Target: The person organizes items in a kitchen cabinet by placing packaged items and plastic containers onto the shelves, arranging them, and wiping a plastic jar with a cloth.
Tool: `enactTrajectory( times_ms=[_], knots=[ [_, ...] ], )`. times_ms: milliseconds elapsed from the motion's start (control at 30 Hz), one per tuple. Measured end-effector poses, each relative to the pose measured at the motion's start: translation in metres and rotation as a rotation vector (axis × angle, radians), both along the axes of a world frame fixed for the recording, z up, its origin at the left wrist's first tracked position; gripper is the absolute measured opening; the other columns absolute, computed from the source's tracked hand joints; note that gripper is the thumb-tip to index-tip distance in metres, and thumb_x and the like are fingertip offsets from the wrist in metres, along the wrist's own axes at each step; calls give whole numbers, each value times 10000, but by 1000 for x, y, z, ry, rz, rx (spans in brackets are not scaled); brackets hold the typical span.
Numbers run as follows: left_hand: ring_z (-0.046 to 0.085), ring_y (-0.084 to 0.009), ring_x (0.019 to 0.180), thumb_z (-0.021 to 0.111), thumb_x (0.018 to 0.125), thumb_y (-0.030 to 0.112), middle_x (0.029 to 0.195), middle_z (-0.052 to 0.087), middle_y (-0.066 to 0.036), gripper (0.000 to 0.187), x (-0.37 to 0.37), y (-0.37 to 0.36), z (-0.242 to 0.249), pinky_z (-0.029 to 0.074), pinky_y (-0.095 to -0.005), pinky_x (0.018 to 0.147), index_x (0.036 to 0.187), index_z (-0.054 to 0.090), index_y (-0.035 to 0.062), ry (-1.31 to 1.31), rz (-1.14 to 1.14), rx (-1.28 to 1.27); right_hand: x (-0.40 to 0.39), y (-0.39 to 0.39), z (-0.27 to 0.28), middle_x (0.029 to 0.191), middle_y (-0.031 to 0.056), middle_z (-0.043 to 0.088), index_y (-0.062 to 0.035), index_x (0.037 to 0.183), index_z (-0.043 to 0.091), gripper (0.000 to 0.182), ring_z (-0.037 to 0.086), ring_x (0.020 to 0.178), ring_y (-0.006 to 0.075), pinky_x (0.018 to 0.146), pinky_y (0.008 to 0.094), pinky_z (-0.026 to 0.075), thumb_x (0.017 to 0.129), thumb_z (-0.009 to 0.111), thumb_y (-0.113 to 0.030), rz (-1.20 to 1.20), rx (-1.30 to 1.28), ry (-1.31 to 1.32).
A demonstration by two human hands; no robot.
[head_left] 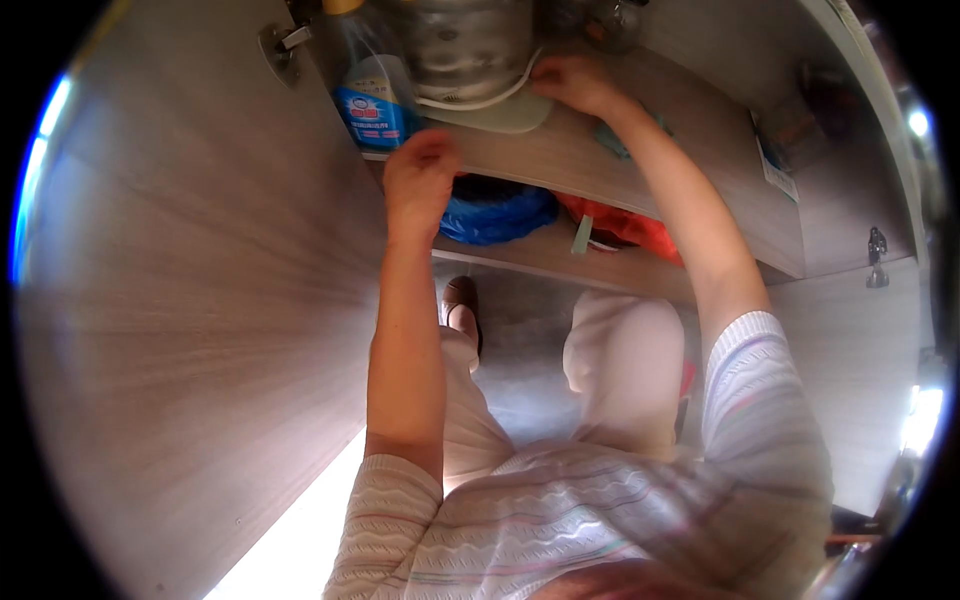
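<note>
My left hand (pixel 422 180) is raised at the front edge of the cabinet shelf, just below a spray-type bottle (pixel 372 95) with a blue label and yellow top. Its fingers are curled but smeared, so whether they hold anything does not show. Farther in, my right hand (pixel 575 82) is closed, fingertips together at the right end of a white curved band (pixel 480 103). That band runs round the front of a shiny, silvery round container (pixel 465 45). Under the container lies a pale green flat piece (pixel 510 117). What the right fingertips grip is hidden.
The wooden shelf (pixel 700 130) has a green cloth-like item (pixel 612 140) behind my right forearm. Below it are a blue plastic bag (pixel 495 215) and red material (pixel 640 228). Open cabinet doors stand at left (pixel 200 250) and right (pixel 850 350).
</note>
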State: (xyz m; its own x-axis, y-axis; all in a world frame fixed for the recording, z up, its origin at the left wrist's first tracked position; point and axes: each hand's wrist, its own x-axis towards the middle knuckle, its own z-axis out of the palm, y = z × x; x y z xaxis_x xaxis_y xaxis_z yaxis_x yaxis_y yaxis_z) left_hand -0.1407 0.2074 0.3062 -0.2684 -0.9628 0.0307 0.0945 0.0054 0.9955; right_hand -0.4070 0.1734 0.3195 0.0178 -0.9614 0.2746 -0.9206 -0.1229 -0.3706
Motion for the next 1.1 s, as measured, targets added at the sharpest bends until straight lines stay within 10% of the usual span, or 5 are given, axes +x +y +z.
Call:
enactTrajectory(
  times_ms=[167, 567, 667, 867, 1100],
  knots=[
    [536, -94, 638, 558, 691, 78, 706, 581, -29, 311, -32, -17, -32, 414, -215, 571, 989, 587, -4, -226, -72, -228, 13, 10, 4, 791, 58, 623, -129, 807, 624, 186, 588, 738, 238, 651, 346, 460, 710, 579, -282, -92, 73, 133],
    [575, -279, 859, 546, 731, 184, 836, 619, -119, 323, -74, 4, 12, 450, -374, 749, 1053, 571, 186, -935, 54, -398, 14, 40, -4, 702, 83, 613, -71, 801, 613, 239, 598, 641, 221, 596, 334, 464, 704, 611, -289, 16, -8, -133],
    [582, -277, 825, 559, 735, 189, 824, 622, -107, 283, -74, -1, 4, 455, -368, 723, 1017, 584, 179, -888, 106, -377, 15, 33, 6, 662, 85, 602, -21, 792, 602, 319, 583, 546, 175, 555, 308, 460, 719, 615, -330, -316, 349, -663],
    [592, -263, 732, 599, 719, 181, 785, 624, -89, 167, -75, -6, -9, 462, -355, 660, 881, 631, 154, -783, 170, -466, 10, 9, 7, 623, 38, 579, -14, 799, 598, 295, 560, 508, 142, 418, 272, 410, 725, 629, -298, -326, 262, -320],
    [572, -300, 770, 575, 728, 178, 836, 565, -89, 99, -80, -4, -10, 459, -397, 669, 806, 634, 163, -752, 232, -573, -13, -9, -10, 602, 55, 572, -7, 785, 590, 217, 538, 511, 131, 388, 264, 388, 701, 625, -203, -435, 161, -725]
  ],
)
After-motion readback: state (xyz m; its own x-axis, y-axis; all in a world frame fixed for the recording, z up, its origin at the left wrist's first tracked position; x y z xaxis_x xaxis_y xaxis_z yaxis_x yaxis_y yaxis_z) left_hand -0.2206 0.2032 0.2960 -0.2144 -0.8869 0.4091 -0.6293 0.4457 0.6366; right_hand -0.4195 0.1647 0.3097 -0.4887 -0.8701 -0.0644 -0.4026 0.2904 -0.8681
